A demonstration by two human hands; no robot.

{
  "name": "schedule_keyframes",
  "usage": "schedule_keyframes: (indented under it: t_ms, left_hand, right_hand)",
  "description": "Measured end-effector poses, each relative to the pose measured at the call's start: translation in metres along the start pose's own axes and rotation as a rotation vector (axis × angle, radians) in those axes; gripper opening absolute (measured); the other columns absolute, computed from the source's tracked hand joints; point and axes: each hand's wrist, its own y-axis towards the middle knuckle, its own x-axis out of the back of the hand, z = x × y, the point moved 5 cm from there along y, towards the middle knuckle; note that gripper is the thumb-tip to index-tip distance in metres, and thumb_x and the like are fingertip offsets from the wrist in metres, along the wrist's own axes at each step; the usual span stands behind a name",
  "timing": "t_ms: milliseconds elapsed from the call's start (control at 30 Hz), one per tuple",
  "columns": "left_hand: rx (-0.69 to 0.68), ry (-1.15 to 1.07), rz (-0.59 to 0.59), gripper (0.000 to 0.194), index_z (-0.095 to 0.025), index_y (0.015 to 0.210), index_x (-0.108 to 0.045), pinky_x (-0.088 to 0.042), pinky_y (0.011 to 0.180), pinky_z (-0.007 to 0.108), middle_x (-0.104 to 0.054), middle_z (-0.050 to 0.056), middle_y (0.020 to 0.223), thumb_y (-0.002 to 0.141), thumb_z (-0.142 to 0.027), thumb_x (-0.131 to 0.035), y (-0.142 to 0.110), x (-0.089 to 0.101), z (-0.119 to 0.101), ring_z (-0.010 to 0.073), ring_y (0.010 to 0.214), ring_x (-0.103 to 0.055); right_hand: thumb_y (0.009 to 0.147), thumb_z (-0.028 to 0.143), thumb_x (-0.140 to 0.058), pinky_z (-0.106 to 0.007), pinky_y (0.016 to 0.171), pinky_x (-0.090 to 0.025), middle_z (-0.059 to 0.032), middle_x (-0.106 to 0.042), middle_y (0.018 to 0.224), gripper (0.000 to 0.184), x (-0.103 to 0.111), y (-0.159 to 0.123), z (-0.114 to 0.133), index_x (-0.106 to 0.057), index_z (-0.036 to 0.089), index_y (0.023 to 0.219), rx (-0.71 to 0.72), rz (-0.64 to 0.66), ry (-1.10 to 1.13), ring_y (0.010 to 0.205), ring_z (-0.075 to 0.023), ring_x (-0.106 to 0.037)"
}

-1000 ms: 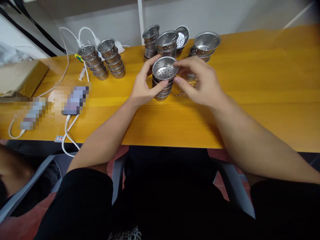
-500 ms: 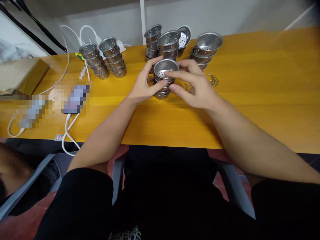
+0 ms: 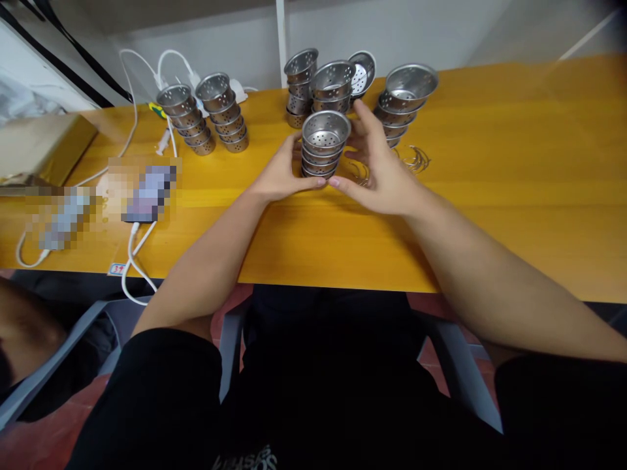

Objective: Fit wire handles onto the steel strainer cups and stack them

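Two thumbs (image 3: 317,183) lowered — nesting seems settled
Cup stack (image 3: 324,149) between our left hand (image 3: 280,173), gripping, and right hand (image 3: 381,171), half-open

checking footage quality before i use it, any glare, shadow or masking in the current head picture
Head view: the tilted cup at the back shines brightly inside; a soft shadow falls on the table beneath the right hand. Head view again: pixelation masks two cabled devices, and the black shirt loses detail.
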Motion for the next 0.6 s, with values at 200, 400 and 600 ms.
schedule_keyframes:
  t_ms: [200,400,600]
  left_hand:
    - [0.124,0.048,-0.122,0.048,-0.025,0.124,-0.077,-0.07,0.134,0.069,-0.084,0.013,0.127,0.094,-0.041,-0.111,0.015,0.023,0.043,0.0379,0.131,-0.083]
    - [0.158,0.128,-0.357,0.034,-0.029,0.093,-0.067,-0.074,0.116,0.057,-0.076,0.004,0.096,0.104,-0.042,-0.097,0.016,0.045,0.041,0.0262,0.094,-0.076]
    - [-0.089,-0.066,0.118,0.045,-0.028,0.079,-0.071,-0.069,0.077,0.041,-0.075,0.002,0.075,0.109,-0.054,-0.091,-0.009,-0.002,-0.039,0.0199,0.07,-0.069]
  right_hand:
    - [0.108,0.092,-0.085,-0.077,0.153,-0.054,-0.0087,-0.041,0.212,0.133,0.001,-0.003,-0.009,-0.023,0.041,0.213,-0.042,-0.018,-0.02,0.193,-0.0563,-0.042]
    - [0.109,0.091,-0.086,-0.078,0.154,-0.052,-0.0157,-0.062,0.198,0.119,-0.006,-0.002,-0.023,-0.046,0.031,0.204,-0.018,0.025,0.011,0.182,-0.0572,-0.059]
    - [0.11,0.087,-0.085,-0.074,0.159,-0.045,-0.016,-0.058,0.202,0.117,-0.028,0.005,-0.037,-0.049,0.026,0.203,0.028,0.129,0.071,0.186,-0.0514,-0.058]
